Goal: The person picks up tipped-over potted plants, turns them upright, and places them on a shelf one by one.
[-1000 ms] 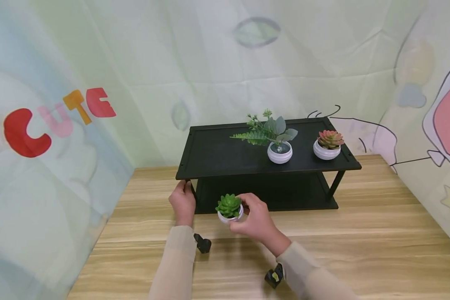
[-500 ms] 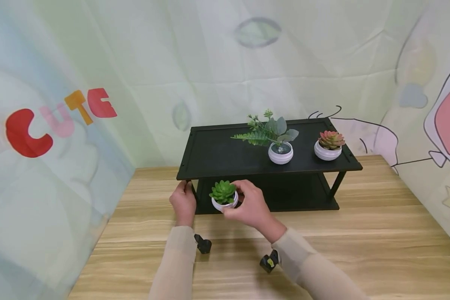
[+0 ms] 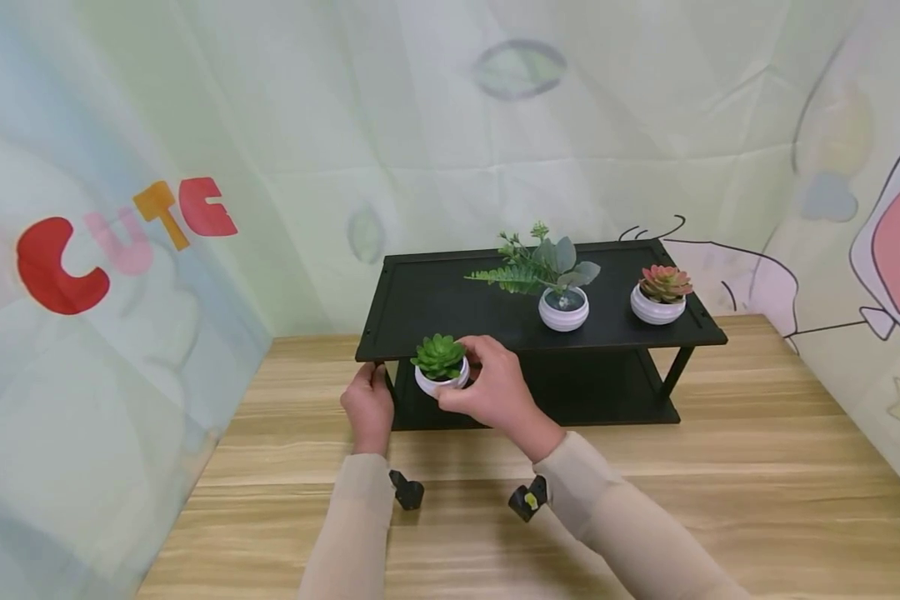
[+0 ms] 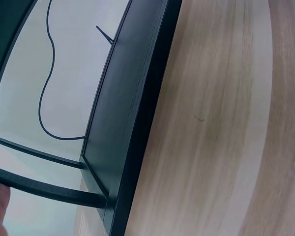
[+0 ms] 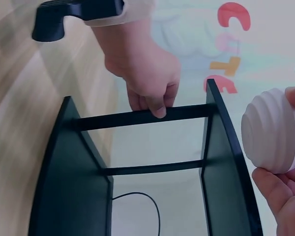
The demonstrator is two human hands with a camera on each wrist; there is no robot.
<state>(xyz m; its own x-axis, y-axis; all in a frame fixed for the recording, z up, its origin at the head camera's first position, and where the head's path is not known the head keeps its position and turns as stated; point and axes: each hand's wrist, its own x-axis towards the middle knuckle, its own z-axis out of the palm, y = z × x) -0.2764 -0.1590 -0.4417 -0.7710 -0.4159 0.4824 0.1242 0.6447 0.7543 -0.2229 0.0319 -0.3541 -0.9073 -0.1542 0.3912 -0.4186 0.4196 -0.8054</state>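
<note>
My right hand (image 3: 495, 385) pinches the white ribbed pot of a green potted succulent (image 3: 440, 360), thumb in front and fingers behind. In the head view the plant overlaps the front left edge of a black two-tier shelf (image 3: 427, 304). The right wrist view shows the white pot (image 5: 271, 132) held beside the top board, its underside facing the camera. At the shelf's left end my left hand (image 3: 369, 408) grips the front post, just under the top board. That post (image 5: 132, 118) shows between the two boards in the right wrist view, with the left hand's fingers (image 5: 160, 101) curled over it.
On the top board stand a potted plant with leafy sprigs (image 3: 562, 310) and a pink-tipped potted succulent (image 3: 657, 310) near the right end. The shelf stands on a wood-grain table (image 3: 780, 467). A printed curtain (image 3: 307, 167) hangs close behind and at both sides.
My right hand has lifted the green potted succulent up and slightly left, from in front of the lower tier to the top board's front edge. The left hand stays on the post.
</note>
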